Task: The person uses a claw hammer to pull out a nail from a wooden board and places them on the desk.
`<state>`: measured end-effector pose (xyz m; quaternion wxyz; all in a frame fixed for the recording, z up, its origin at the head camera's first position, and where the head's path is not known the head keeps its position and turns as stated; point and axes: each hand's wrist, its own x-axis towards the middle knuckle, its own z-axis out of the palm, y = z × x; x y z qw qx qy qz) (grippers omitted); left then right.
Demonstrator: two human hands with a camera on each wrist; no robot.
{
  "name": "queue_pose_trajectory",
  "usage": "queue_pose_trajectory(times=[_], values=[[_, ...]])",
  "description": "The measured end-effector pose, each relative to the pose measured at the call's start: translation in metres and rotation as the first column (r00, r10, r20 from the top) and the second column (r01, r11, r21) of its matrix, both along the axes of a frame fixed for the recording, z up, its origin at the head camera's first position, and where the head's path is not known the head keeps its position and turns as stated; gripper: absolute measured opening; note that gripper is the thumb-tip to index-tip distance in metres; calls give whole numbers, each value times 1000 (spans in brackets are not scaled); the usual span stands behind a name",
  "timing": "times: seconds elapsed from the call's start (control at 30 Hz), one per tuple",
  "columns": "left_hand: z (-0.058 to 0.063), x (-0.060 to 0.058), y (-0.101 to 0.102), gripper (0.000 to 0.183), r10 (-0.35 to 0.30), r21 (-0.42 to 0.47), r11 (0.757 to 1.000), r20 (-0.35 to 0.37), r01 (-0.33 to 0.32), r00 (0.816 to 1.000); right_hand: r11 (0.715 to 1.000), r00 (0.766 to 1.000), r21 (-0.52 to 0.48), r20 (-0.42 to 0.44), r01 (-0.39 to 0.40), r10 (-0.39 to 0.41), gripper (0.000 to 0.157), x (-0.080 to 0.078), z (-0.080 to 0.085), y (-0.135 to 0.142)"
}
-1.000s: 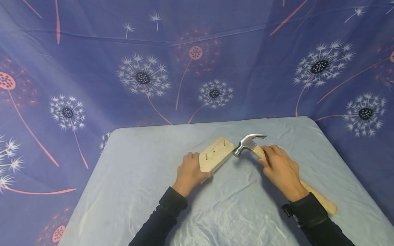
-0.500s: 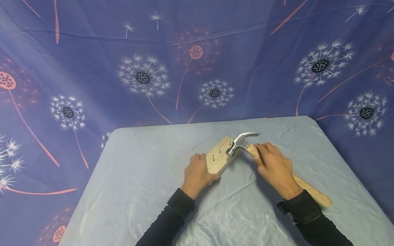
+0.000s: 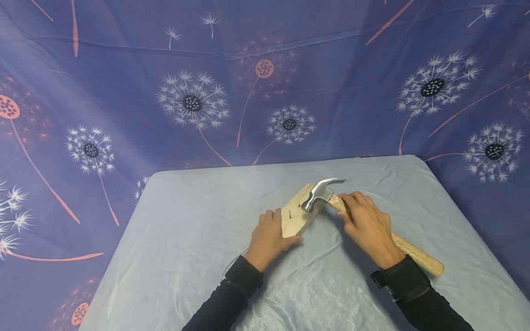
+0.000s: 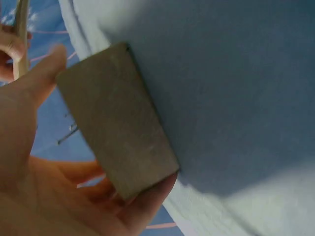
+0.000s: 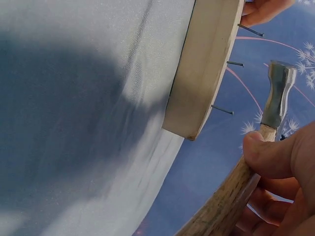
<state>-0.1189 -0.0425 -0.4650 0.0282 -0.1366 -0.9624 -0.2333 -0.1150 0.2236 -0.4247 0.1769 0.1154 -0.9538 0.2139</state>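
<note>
"Bracing the block of wood (image 3: 297, 219), is that the left hand's (image 3: 267, 236) job?"

"I'd judge so. Its fingers and thumb span the near end, gripping it on the pale cloth (image 3: 186, 220), presumably well out of the way of the hammer (image 3: 336, 202)."

"And the right hand (image 3: 368, 225)?"

"Wrapped around the handle (image 3: 418, 253), close to the head (image 3: 318, 193), likely for control rather than swing."

"From above I count only two nails (image 3: 290, 214)."

"The head covers part of the block there. From the right wrist, three stand out of the wood, and a gap shows between them and the head."

"Does the left wrist add anything?"

"A bare side of the block, with fingers bent against one edge. The thumb tip is blurred; whether it presses, I can't tell."
</note>
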Motion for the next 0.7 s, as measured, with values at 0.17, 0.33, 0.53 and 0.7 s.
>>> queue_pose_trajectory(times=[0.17,0.33,0.53,0.7], values=[[5,-5,-14,87,-109,79,992,124,100,986,1000,1000,5,10,-14,14,47,2,-3,-2],[13,-10,-23,75,-171,193,972,189,135,967,999,999,17,22,-31,31,47,3,-6,-4],[20,-15,-27,81,-183,296,948,215,114,959,998,998,25,39,-57,56,46,4,-9,-7],[24,-20,-26,69,-174,290,948,120,134,977,996,996,34,32,-82,81,47,6,-10,-9]])
